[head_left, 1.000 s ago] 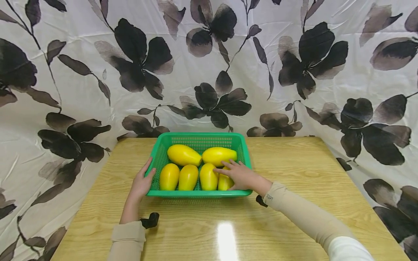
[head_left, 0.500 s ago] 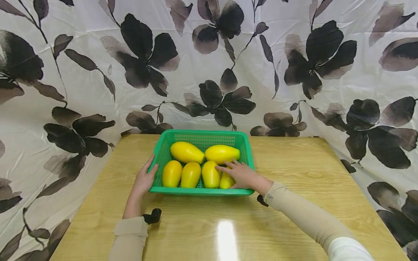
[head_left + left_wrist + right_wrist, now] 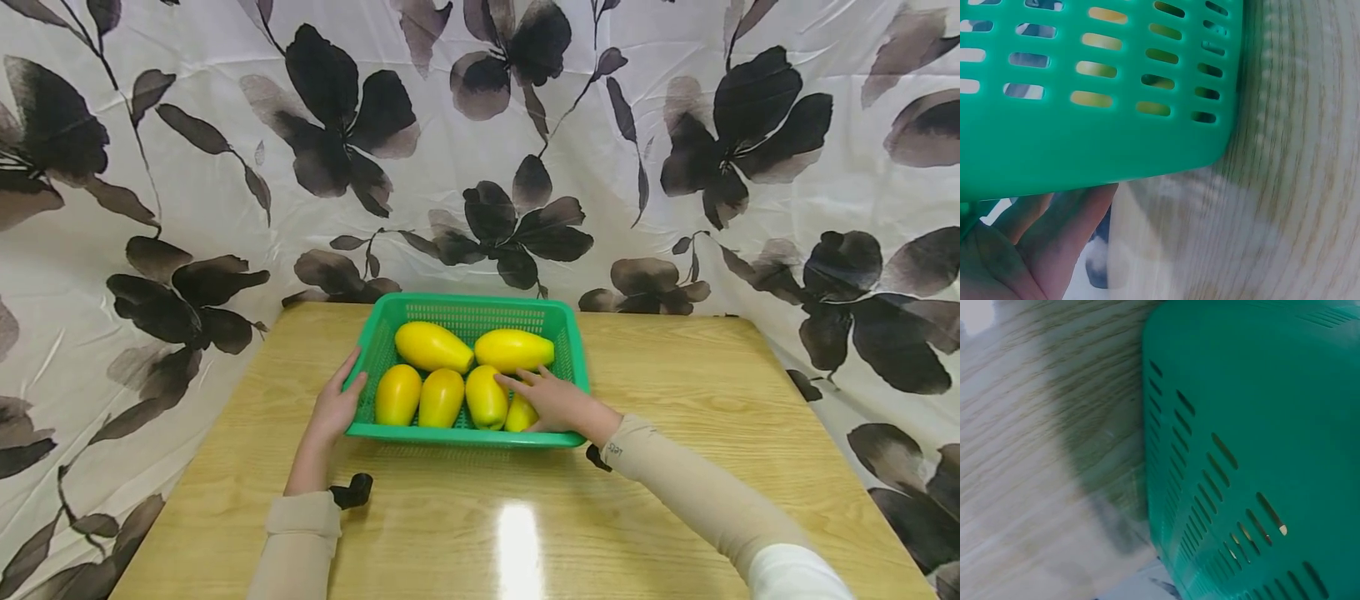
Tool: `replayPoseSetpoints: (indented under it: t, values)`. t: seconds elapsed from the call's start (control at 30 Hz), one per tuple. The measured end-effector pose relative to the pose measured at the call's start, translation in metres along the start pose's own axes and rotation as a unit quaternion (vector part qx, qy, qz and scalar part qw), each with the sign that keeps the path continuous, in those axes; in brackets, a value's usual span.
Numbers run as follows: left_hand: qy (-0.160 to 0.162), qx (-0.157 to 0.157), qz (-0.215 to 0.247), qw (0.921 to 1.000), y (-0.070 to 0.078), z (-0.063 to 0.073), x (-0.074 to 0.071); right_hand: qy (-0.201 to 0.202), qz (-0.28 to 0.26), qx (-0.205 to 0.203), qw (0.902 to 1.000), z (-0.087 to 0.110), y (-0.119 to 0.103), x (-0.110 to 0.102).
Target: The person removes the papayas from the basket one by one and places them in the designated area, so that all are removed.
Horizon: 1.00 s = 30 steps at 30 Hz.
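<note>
A green perforated plastic basket (image 3: pixel 487 433) stands on the wooden table with several smooth yellow papayas (image 3: pixel 433 347) inside. Two lie lengthwise along the back. The others are lined up at the front, pointing toward the near side. My left hand (image 3: pixel 333 408) grips the basket's left rim, thumb on top; in the left wrist view its fingers (image 3: pixel 1063 234) reach under the rim. Over the front right papaya (image 3: pixel 520 414) my right hand (image 3: pixel 562 404) rests with spread fingers, partly hiding it. One fingertip reaches the neighbouring papaya (image 3: pixel 486 398). The right wrist view shows the basket wall (image 3: pixel 1260 425) but no hand.
A light wood table (image 3: pixel 660 375) extends around the basket. Behind and beside it hangs a white cloth (image 3: pixel 600 167) with dark flowers. Small black wrist devices (image 3: pixel 352 492) sit by both wrists, and bright glare (image 3: pixel 519 550) lies on the near tabletop.
The head view has shifted slightly, so basket, table and cloth appear a little farther right. Both hands keep nearly the same places on the basket and papaya.
</note>
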<state>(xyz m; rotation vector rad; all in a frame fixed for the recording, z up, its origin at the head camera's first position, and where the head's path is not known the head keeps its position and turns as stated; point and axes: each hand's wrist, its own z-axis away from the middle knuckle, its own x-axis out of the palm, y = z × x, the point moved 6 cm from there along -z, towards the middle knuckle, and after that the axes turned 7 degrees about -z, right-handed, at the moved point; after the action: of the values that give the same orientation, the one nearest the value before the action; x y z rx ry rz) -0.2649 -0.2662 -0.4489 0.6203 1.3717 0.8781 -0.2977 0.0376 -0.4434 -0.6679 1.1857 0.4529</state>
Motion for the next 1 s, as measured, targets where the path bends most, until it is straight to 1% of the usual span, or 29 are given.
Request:
replayPoseSetpoints:
  t: [0.1, 0.3, 0.53, 0.77, 0.9, 1.0]
  values:
    - [-0.001, 0.0, 0.0, 1.0, 0.0, 0.001, 0.0, -0.001, -0.003, -0.007, 1.0, -0.001, -0.001, 0.002]
    - [-0.004, 0.004, 0.001, 1.0, 0.0, 0.0, 0.001, 0.005, 0.002, 0.004, 1.0, -0.002, -0.001, 0.003]
    - [-0.006, 0.0, -0.002, 1.0, -0.002, 0.001, 0.001, 0.015, -0.01, 0.003, 0.9998, -0.004, -0.002, 0.002]
    - [-0.011, -0.006, -0.002, 0.9999, -0.003, 0.001, 0.002, 0.014, 0.009, 0.009, 0.9998, -0.005, -0.001, 0.001]
    - [-0.013, -0.009, -0.002, 0.9999, -0.003, 0.0, 0.002, 0.033, 0.014, 0.003, 0.9994, -0.002, -0.001, -0.005]
    - [-0.013, -0.008, -0.003, 0.9999, -0.003, 0.0, 0.001, 0.053, 0.006, -0.008, 0.9986, 0.002, -0.001, -0.013]
